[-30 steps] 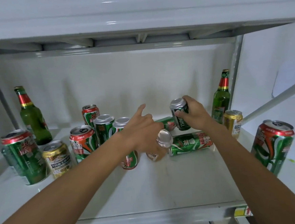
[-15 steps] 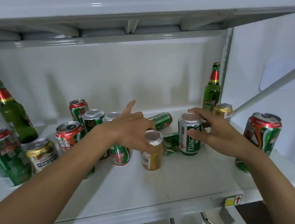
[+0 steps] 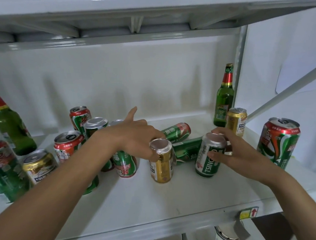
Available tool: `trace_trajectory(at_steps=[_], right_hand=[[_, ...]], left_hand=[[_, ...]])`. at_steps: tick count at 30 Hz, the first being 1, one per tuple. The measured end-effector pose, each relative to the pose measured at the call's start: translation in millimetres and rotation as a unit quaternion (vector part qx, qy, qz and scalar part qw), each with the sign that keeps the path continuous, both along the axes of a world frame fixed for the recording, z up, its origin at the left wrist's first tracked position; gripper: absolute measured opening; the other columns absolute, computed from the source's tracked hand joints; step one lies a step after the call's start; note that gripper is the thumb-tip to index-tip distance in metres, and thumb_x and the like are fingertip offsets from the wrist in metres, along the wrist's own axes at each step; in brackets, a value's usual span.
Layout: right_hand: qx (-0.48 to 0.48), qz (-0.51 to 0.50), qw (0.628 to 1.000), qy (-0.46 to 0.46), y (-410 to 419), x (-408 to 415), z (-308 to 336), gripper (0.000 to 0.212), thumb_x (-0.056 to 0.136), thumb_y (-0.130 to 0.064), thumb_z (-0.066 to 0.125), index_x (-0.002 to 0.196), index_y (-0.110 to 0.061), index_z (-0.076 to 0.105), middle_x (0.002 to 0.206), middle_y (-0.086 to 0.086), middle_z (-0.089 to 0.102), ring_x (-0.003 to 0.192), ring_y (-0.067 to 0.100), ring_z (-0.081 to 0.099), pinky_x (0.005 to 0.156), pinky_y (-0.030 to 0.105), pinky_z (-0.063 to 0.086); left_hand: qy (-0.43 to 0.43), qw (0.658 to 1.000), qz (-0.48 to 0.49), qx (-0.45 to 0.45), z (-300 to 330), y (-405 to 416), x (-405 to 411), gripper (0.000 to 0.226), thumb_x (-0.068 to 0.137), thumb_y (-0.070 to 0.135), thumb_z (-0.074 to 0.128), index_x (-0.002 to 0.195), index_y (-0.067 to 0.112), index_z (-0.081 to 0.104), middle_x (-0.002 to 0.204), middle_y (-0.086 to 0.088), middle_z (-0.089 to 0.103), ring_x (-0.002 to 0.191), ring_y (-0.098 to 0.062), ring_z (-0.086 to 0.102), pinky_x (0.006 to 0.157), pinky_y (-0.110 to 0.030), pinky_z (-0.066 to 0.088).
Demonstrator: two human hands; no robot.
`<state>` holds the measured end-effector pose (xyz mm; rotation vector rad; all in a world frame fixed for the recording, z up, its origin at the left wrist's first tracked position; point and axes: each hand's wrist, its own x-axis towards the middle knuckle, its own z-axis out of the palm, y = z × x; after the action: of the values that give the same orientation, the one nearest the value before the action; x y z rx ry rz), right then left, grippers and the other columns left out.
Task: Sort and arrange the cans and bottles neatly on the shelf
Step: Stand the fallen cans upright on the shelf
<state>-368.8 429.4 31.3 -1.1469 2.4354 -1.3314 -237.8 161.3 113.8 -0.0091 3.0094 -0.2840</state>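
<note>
While the left hand (image 3: 136, 138) reaches in over the white shelf (image 3: 159, 201), its fingers curl down around the silver rim of an upright gold can (image 3: 161, 163), the thumb sticking up and back. The right hand (image 3: 237, 151) grasps a green Tsingtao can (image 3: 208, 156) with a dull silver top, thumb on the near side and fingers wrapped behind the rim; that can leans slightly left and stands just right of the gold one

Between and behind the two held cans lie two green cans on their sides — one (image 3: 188, 150) pressed close behind them, the other (image 3: 177, 131) further back with its red end pointing right. Under the left wrist stands an upside-down green can (image 3: 125, 164), its red band at the bottom. Further left is a cluster of smooth cylinders: a red-topped can (image 3: 68, 145), a silver-topped green can (image 3: 95, 127), a red-and-green can (image 3: 80, 116) behind, a second gold can (image 3: 39, 166) and a large green can (image 3: 1, 168) at the edge, blurred

Two green glass bottles with red-and-gold foil necks stand at the back — one far left (image 3: 8, 120), one far right (image 3: 224, 99). Beside the right bottle sits a small gold can (image 3: 236, 121), and a tall red-and-green can (image 3: 279, 142) stands at the shelf's right end. White bowls (image 3: 200, 239) show below the shelf
</note>
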Motion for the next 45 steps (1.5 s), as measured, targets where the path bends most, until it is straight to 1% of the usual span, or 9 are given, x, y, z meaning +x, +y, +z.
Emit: trace_trajectory(at_steps=[8,18,23,29,34,37,39,42,45], right_hand=[[0.058,-0.010,0.998,0.025,-5.3,9.4,14.7,0.051,0.086,-0.033,0.081,0.125,-0.030,0.048,0.120,-0.008,0.059,0.104,0.008,0.062,0.080,0.021,0.056],[0.097,-0.001,0.994,0.056,-9.4,7.9,17.5,0.064,0.082,-0.048,0.080,0.134,-0.037,0.045,0.130,-0.008,0.052,0.113,0.014,0.059,0.094,0.038,0.056],[0.107,0.003,0.993,0.045,-18.6,7.3,26.3,0.061,0.091,-0.057,0.063,0.143,-0.033,0.041,0.134,-0.006,0.049,0.119,0.015,0.055,0.098,0.035,0.052],[0.115,0.005,0.988,0.101,-39.8,8.7,73.9,0.050,0.099,-0.061,0.041,0.126,-0.025,0.063,0.123,-0.004,0.065,0.115,0.018,0.061,0.099,0.041,0.051],[0.359,0.068,0.920,0.142,-86.6,-9.3,112.0,0.036,0.102,-0.043,0.055,0.122,-0.016,0.070,0.116,0.003,0.069,0.106,0.023,0.065,0.092,0.038,0.052],[0.500,0.091,0.852,0.128,-125.7,-20.1,99.8,0.036,0.088,-0.049,0.072,0.096,-0.013,0.069,0.101,0.002,0.063,0.103,0.023,0.061,0.095,0.036,0.051],[0.559,0.088,0.816,0.119,-142.3,-23.7,88.3,0.058,0.077,-0.056,0.078,0.114,-0.012,0.067,0.119,0.006,0.065,0.113,0.026,0.062,0.103,0.042,0.051],[0.574,0.106,0.798,0.153,-147.0,-20.4,77.0,0.065,0.085,-0.048,0.075,0.139,-0.018,0.057,0.139,0.003,0.059,0.124,0.025,0.058,0.097,0.034,0.047],[0.519,0.106,0.820,0.216,-144.3,-15.5,68.3,0.058,0.091,-0.034,0.074,0.143,-0.017,0.056,0.141,0.005,0.060,0.127,0.028,0.058,0.086,0.035,0.042]], left_hand=[[-0.051,0.993,0.051,0.090,18.5,7.4,-2.9,0.054,0.103,0.063,0.036,0.153,0.043,0.041,0.146,0.014,0.057,0.146,-0.014,0.041,0.126,-0.053,-0.012],[-0.002,0.990,0.046,0.137,23.8,12.2,-7.6,0.045,0.105,0.058,0.036,0.145,0.042,0.051,0.131,0.014,0.061,0.135,-0.015,0.048,0.127,-0.048,0.006],[0.062,0.985,0.027,0.158,23.7,9.3,-25.4,0.046,0.099,0.063,0.049,0.135,0.036,0.060,0.112,0.017,0.061,0.116,-0.015,0.059,0.107,-0.040,0.044],[0.050,0.983,0.031,0.175,19.7,11.0,-80.5,0.040,0.099,0.047,0.062,0.132,0.025,0.064,0.127,0.002,0.066,0.111,-0.018,0.060,0.096,-0.035,0.050],[-0.044,0.990,0.058,0.123,6.0,16.9,-125.8,0.047,0.094,0.040,0.070,0.137,0.023,0.061,0.136,-0.001,0.062,0.114,-0.021,0.057,0.103,-0.042,0.049],[-0.102,0.986,0.079,0.106,-7.6,10.6,-144.3,0.058,0.084,0.033,0.078,0.137,0.019,0.060,0.141,-0.004,0.061,0.124,-0.027,0.060,0.109,-0.051,0.049],[-0.116,0.980,0.090,0.132,-13.1,6.1,-156.3,0.046,0.087,0.026,0.074,0.131,0.024,0.061,0.136,-0.008,0.066,0.116,-0.031,0.067,0.099,-0.053,0.056],[-0.123,0.976,0.082,0.157,-13.1,4.1,-167.6,0.060,0.100,0.009,0.058,0.151,0.037,0.044,0.144,-0.007,0.060,0.114,-0.032,0.069,0.072,-0.039,0.061],[-0.135,0.977,0.068,0.150,-13.8,8.5,-174.3,0.080,0.101,0.000,0.053,0.161,0.044,0.025,0.163,-0.008,0.036,0.127,-0.037,0.061,0.076,-0.041,0.063]])
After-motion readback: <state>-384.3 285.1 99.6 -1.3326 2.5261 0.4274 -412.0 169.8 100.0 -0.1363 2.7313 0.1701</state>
